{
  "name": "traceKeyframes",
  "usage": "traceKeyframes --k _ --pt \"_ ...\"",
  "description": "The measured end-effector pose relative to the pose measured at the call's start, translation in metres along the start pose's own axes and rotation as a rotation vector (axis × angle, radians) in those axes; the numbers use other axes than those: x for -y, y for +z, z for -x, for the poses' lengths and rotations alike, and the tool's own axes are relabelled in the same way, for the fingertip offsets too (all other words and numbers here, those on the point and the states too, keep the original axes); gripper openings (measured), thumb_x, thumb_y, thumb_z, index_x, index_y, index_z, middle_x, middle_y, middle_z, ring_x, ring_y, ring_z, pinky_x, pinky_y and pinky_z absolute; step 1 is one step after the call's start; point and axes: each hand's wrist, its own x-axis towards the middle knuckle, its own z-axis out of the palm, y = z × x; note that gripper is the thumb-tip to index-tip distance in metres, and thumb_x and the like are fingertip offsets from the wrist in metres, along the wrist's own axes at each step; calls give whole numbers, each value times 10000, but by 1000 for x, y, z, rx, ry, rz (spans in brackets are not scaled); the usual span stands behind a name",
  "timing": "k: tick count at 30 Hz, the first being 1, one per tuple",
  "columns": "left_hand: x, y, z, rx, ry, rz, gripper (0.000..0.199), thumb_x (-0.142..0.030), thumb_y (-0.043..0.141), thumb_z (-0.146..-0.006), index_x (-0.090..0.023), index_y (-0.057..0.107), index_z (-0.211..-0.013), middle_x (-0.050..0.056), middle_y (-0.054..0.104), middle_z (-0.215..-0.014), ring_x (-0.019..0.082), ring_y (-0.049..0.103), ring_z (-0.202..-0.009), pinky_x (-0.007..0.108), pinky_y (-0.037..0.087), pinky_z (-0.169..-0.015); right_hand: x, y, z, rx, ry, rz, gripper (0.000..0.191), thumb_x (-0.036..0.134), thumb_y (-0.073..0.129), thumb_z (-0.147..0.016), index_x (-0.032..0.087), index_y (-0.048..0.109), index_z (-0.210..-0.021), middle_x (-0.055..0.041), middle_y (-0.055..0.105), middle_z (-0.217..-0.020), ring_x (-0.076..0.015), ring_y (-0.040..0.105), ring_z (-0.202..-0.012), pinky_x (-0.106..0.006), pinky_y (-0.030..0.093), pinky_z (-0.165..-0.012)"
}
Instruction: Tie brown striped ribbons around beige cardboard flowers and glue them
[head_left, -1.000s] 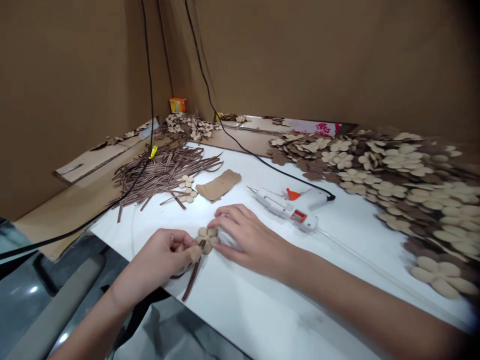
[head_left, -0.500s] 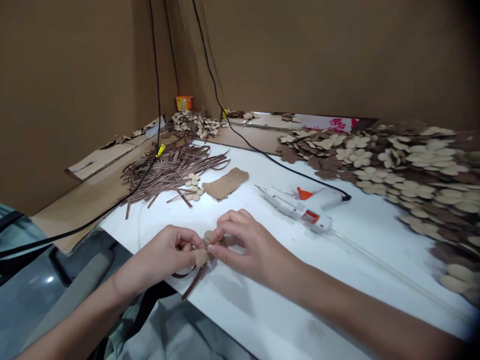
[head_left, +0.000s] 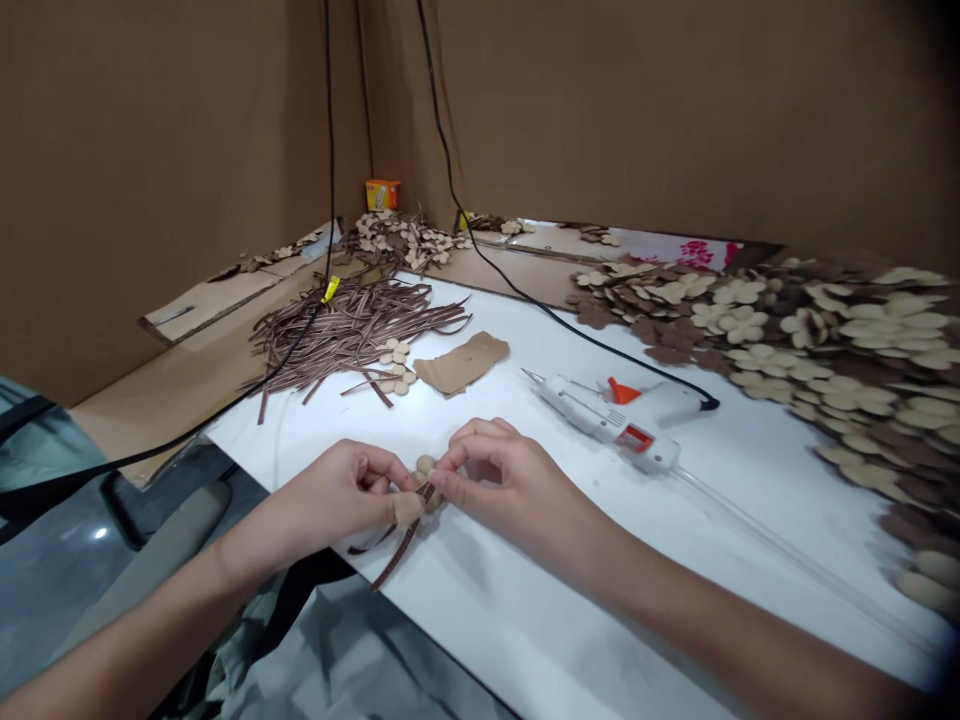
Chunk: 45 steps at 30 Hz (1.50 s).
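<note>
Near the front edge of the white table, my left hand (head_left: 360, 487) is closed in a pinch on a beige flower cutout (head_left: 426, 465) and a thin brown strip with pale stitching (head_left: 397, 555). A tan wrap covers the tip of my left thumb. My right hand (head_left: 491, 468) meets it from the other side, thumb and forefinger pinched at the strip where it crosses the flower. The strip's loose tails hang toward the table edge below my left hand. My fingers hide part of the flower.
A white glue gun (head_left: 607, 415) lies right of my hands, its black cord running back. Beyond are a tan scrap (head_left: 461, 362), a heap of brown strips (head_left: 352, 330) and several flower cutouts (head_left: 847, 390) piled at the right. Cardboard walls (head_left: 600, 110) stand behind.
The view has shifted slightly, so the scene sits farther right. Between my fingertips, more of the brown strip now shows across the flower. Both hands keep their pinch.
</note>
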Motion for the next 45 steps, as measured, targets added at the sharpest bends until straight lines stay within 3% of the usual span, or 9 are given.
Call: traceKeyframes --k 6,12,17,30,45 --pt "-2 -6 1 81 52 53 369 -489 515 -801 -159 507 -634 -97 297 -381 39 177 -338 217 101 -366 1 -1 -1 3 36 -49 201 332 569 -829 232 652 -675 -9 602 -820 -192 507 -878 -320 378 -739" --pt "1 -5 -6 96 57 -1 283 -412 643 -709 -141 564 -697 -85 337 -462 55 241 -425 198 158 -399 3 1 -2 -1 61 -58 200 322 564 -822 248 668 -668 0 585 -802 -186 496 -868 -313 359 -715" --pt "5 -5 -9 34 114 -90 246 -366 654 -689 -126 605 -705 -78 320 -501 77 252 -500 208 180 -455 1 0 -3 -34 95 -32 174 308 575 -799 223 662 -675 -10 597 -788 -197 503 -863 -318 363 -704" --pt "4 0 -14 13 67 -71 245 -371 623 -690 -134 571 -650 -82 357 -478 69 256 -456 198 167 -426 0 -1 -4 -29 28 105 142 284 586 -802 222 651 -692 -9 619 -834 -190 504 -904 -321 397 -765" --pt "4 5 -16 -90 17 -185 214 -340 588 -656 -161 500 -577 -80 349 -465 73 267 -448 196 185 -416 1 3 -2 -42 -24 153 133 208 559 -816 218 608 -693 12 620 -744 -178 505 -825 -287 391 -678"
